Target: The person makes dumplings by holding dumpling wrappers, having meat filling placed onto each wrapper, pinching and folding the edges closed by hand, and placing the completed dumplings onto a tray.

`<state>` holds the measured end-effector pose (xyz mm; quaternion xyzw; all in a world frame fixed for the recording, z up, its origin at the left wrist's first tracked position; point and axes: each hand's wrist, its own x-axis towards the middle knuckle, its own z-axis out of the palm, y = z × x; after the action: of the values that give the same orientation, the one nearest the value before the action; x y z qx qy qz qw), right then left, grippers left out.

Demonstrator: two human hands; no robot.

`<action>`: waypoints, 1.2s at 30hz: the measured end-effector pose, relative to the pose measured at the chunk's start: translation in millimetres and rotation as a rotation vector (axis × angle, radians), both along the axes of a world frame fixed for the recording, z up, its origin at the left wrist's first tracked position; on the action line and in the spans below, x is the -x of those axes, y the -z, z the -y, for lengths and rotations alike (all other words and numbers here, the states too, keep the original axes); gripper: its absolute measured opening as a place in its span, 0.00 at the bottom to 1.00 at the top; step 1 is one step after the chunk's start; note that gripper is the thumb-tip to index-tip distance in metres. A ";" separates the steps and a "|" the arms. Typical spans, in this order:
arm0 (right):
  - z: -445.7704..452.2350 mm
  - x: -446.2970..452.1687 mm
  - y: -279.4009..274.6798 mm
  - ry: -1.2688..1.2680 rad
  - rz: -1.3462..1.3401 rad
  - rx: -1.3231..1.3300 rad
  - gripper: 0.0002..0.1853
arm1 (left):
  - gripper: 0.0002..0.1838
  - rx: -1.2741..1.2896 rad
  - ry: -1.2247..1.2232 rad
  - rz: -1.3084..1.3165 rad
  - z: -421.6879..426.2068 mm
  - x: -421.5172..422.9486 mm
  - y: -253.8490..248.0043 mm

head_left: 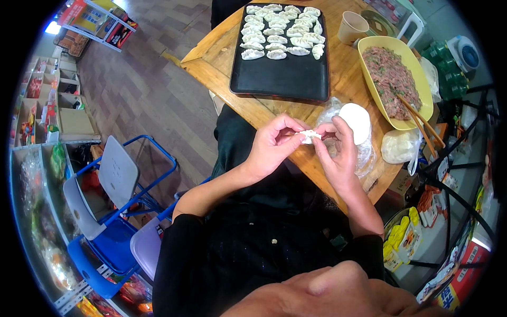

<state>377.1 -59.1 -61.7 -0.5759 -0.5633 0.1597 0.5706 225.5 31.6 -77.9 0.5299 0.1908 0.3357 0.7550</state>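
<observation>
Dumpling (pixel 310 137), one, pale, held between my two hands above the near edge of the wooden tabletop (pixel 211 66). Head view: my left hand (pixel 272 148) grasps its left side between thumb and fingers. My right hand (pixel 339 153) grasps its right side, fingertips pinching the dough. Both hands are in contact with the dumpling.

Beyond my hands lies a dark rectangular tray (pixel 280 80). Shaped dumplings (pixel 275 39) lie on it in uneven rows, toward its far end. Just beside my right hand, a round white dough wrapper (pixel 355 124) lies on clear crumpled plastic (pixel 365 162). I cannot tell whether it is one sheet or several.

Far right: a yellow bowl (pixel 426 109) containing minced filling (pixel 390 74) with green flecks. Two chopsticks (pixel 417 120) lean across its near rim, one end in the filling. A paper cup (pixel 353 29) stands left of the bowl's far end. A knotted plastic bag (pixel 398 147) sits on its near side. Folding chairs (pixel 119 171) stand on the floor (pixel 142 79) at left.
</observation>
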 end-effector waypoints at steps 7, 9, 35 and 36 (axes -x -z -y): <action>-3.0 -0.2 -14.3 0.025 0.254 -0.031 0.25 | 0.17 -0.462 -0.034 -0.250 -5.3 5.4 -19.7; -2.8 -0.2 -13.7 0.031 0.289 -0.036 0.24 | 0.15 -0.528 -0.079 -0.226 -5.4 1.9 -16.0; -2.7 -2.8 -9.0 -0.018 0.051 0.020 0.26 | 0.21 0.073 0.035 -0.058 -23.7 -12.8 -16.7; -0.8 -2.5 -10.8 -0.030 0.054 0.004 0.26 | 0.19 0.029 0.050 -0.077 -24.2 -11.7 -15.5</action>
<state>379.5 -58.3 -50.9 -0.5726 -0.5866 0.1540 0.5516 237.2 55.8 -62.4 0.5358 0.2112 0.2932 0.7631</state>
